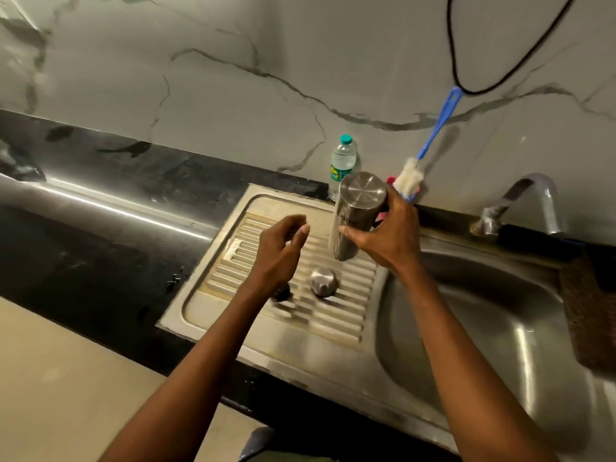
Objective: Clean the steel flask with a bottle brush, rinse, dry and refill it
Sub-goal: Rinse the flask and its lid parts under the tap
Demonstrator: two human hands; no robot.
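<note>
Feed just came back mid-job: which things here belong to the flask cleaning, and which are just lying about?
Job: flask held upside down in right hand; bottle brush; steel cap; tap; sink; water bottle, perhaps for refilling.
Lying about: black cable; brown mat.

Silver flask [353,215], blue-handled white brush [430,141], green-capped clear bottle [343,161], grey-veined pale marble wall [233,78].

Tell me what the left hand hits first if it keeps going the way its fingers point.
Probably the steel flask held by the right hand; the left hand points toward it, though depth is unclear.
</note>
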